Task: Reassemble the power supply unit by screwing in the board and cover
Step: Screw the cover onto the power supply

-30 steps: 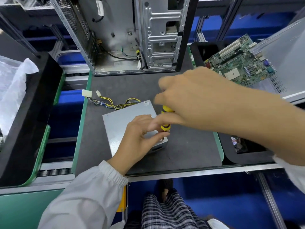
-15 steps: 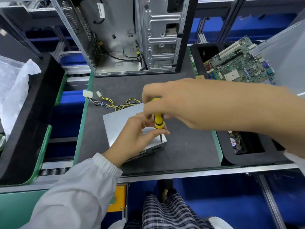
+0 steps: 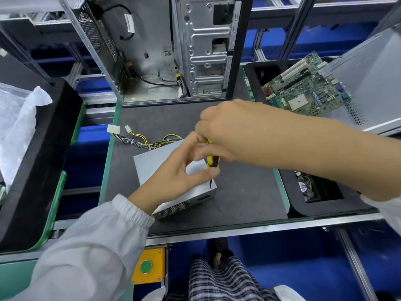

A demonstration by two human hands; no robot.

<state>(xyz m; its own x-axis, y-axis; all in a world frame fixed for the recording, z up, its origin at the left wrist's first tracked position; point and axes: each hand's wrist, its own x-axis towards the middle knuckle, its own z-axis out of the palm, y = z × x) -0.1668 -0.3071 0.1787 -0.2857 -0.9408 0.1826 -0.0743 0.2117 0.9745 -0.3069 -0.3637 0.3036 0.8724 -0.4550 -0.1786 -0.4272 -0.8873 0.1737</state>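
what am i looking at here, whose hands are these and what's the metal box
This is one view, from a camera worn on a person's head, looking down at their own two hands over a dark work mat. The grey metal box is a computer power supply, with its bundle of wires trailing off behind it. The right hand grips a yellow screwdriver, its tip set down at the box's near corner. The left hand pinches the screwdriver low down, thumb against it. Behind stands an open computer case. To the right a green circuit board leans in a black bin.
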